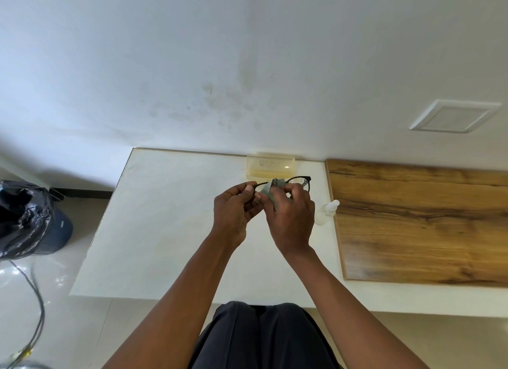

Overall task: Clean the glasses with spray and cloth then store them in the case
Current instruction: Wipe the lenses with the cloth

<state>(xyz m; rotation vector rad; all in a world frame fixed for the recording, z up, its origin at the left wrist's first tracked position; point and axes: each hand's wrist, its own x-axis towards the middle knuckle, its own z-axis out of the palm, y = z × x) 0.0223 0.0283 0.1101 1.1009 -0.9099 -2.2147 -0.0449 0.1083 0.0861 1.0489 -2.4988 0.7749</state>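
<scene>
You are in the wiping step, so keep the glasses (pixel 298 182) steady with your left hand (pixel 233 212) by the frame edge only, and let the cloth (pixel 270 191) do the work: rub the lens on both faces in small circles with light pressure, so the frame does not twist. The glasses are held in the air above the white worktop (pixel 165 217), just near of the closed translucent case (pixel 270 166) at the far edge, with the spray bottle (pixel 327 210) standing to the right of your hands. Your left fingers (pixel 248 188) are curled and pinch the left end of the frame. Your right hand (pixel 292 217) pinches the grey cloth around the left lens, fingers bunched together, back of the hand toward you. Both forearms reach forward and converge over the middle of the worktop.
</scene>
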